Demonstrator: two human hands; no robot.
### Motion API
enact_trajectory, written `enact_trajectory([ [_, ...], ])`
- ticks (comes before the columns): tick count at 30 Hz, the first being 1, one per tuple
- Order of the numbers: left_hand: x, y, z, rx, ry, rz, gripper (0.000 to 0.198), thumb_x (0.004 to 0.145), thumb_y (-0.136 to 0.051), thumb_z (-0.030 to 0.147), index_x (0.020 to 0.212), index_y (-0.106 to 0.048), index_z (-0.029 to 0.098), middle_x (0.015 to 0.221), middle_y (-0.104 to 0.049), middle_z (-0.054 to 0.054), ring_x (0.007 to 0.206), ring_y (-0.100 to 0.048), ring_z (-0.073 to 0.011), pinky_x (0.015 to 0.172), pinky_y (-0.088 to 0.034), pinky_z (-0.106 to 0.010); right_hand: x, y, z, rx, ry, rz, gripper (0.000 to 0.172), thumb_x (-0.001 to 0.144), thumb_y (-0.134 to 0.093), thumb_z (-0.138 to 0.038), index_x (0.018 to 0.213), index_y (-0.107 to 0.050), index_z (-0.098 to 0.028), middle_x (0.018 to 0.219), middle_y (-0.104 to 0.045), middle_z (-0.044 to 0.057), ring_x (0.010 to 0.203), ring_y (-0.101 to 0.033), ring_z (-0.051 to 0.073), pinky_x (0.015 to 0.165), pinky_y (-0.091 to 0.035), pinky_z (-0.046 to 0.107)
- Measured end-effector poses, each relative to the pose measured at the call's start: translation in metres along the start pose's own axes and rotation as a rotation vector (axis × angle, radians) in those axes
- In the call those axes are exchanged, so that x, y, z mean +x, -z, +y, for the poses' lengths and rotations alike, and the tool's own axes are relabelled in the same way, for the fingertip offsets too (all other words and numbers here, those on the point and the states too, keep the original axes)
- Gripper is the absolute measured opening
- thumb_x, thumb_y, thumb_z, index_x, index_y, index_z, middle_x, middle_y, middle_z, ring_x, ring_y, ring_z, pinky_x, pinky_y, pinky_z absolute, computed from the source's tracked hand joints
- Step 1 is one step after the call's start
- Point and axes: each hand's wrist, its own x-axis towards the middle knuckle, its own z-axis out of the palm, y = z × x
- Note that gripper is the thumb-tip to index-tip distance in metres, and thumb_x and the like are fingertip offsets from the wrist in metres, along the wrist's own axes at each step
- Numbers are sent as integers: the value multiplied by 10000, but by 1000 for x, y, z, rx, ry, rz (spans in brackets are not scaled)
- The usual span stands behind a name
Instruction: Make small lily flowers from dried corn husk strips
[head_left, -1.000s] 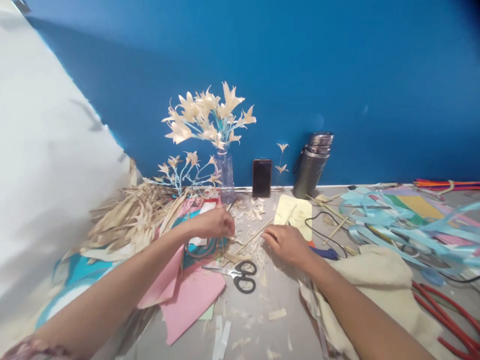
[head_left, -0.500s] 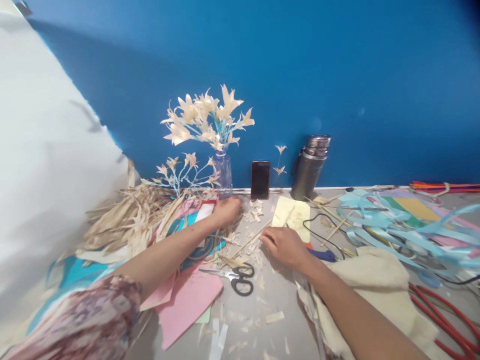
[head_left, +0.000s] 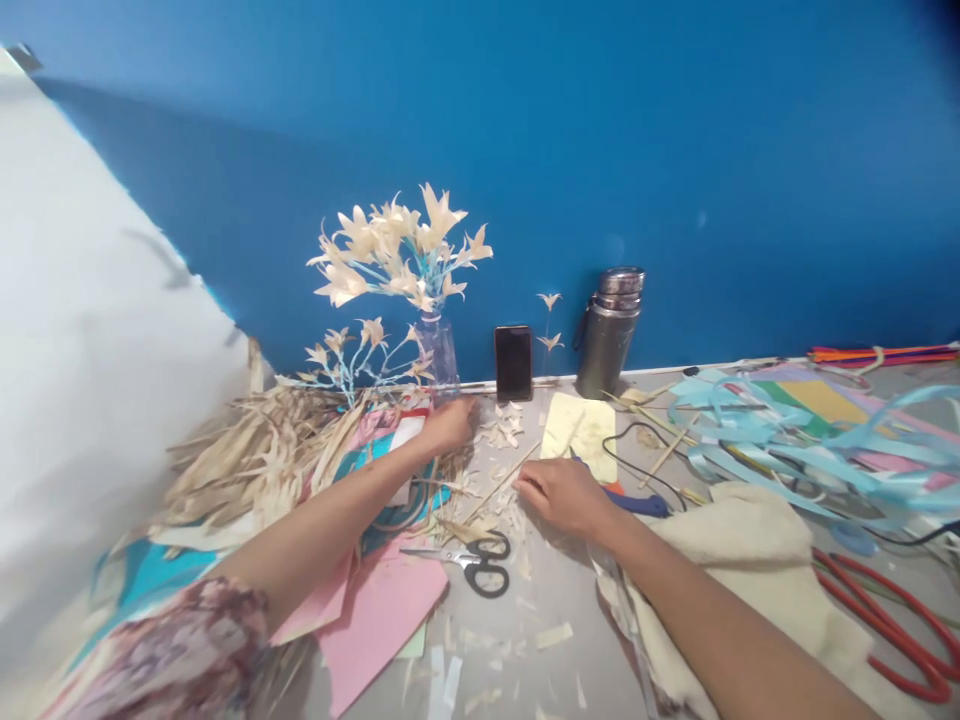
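Note:
My left hand (head_left: 448, 425) reaches far across the table, its fingers curled at the foot of a clear vase (head_left: 437, 352) of cream paper-like flowers (head_left: 401, 243); what it grips is hidden. My right hand (head_left: 562, 493) rests knuckles-up on the table, fingers bent near a thin wooden stick (head_left: 501, 482) and pale husk scraps (head_left: 504, 428). Black-handled scissors (head_left: 472, 557) lie just in front of both hands.
Dry husk strips (head_left: 255, 450) pile up on the left, over pink paper (head_left: 379, 610). A phone (head_left: 513, 362) and a steel flask (head_left: 606, 330) stand against the blue wall. Blue ribbons (head_left: 787, 440), a cream cloth (head_left: 750, 560), a yellow sheet (head_left: 581, 430) and red tubing (head_left: 892, 630) lie to the right.
My left hand has stretched forward from near the scissors to the base of the vase. My right hand has barely shifted. The view has tilted slightly left.

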Motion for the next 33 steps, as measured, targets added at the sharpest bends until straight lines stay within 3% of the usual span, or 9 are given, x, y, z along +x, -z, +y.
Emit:
enact_trajectory([
  [4,6,2,8,-91,-22,17,629,785,-396,0,1362,-553,193,1264,-695,-83,831,-702,-154,792,-546,-272,0,-1,1,-12,4,1,257,978,-495,-286,793,-650,-198,806,-722,32,751,-635,158,644,-290,266],
  [7,4,10,4,-112,-8,69,595,814,-372,23,1359,-555,172,1280,-683,-101,880,-703,-169,842,-543,-297,0,-1,2,-20,7,-5,252,977,-499,-290,798,-653,-200,809,-720,33,747,-629,158,643,-287,266],
  [10,1,13,-3,-103,-10,92,532,771,-433,27,1243,-638,159,1211,-716,-90,1046,-671,-194,949,-496,-304,0,-1,2,-28,11,-12,257,973,-504,-289,779,-648,-200,792,-715,31,739,-623,157,641,-282,264],
  [13,-5,16,-4,-101,-12,96,364,761,-480,72,1030,-713,147,1076,-750,-83,984,-673,-207,910,-498,-301,0,-1,3,-22,12,-9,253,975,-499,-287,788,-646,-200,802,-718,32,741,-622,154,642,-280,260],
  [17,-34,32,6,-133,26,106,203,776,-527,192,862,-707,155,755,-709,-21,703,-634,-173,676,-491,-262,-1,0,4,-23,13,-18,259,981,-488,-293,806,-656,-201,821,-722,36,759,-629,160,645,-286,263],
  [20,-70,50,13,-182,73,114,291,856,-444,326,781,-676,166,526,-552,32,512,-526,-137,508,-398,-232,-1,0,4,-25,7,-22,265,986,-479,-292,821,-665,-201,851,-729,41,790,-638,168,656,-297,264],
  [24,-107,65,11,-342,160,127,234,817,-451,304,804,-647,176,576,-594,31,514,-536,-127,511,-402,-228,-1,-1,4,-24,5,-25,269,985,-475,-292,822,-669,-201,859,-735,42,801,-648,174,665,-309,263],
  [27,-126,65,6,-381,143,109,181,788,-460,258,789,-627,187,614,-646,19,572,-588,-139,574,-447,-239,-1,-2,5,-32,-9,6,276,985,-472,-296,813,-668,-205,849,-734,36,790,-650,175,659,-310,265],
  [33,-147,64,24,-407,191,-127,132,766,-522,274,711,-623,209,613,-679,14,548,-595,-145,538,-432,-238,-1,0,6,-25,-105,72,249,966,-499,-303,820,-680,-214,846,-743,24,782,-656,182,646,-306,274],
])
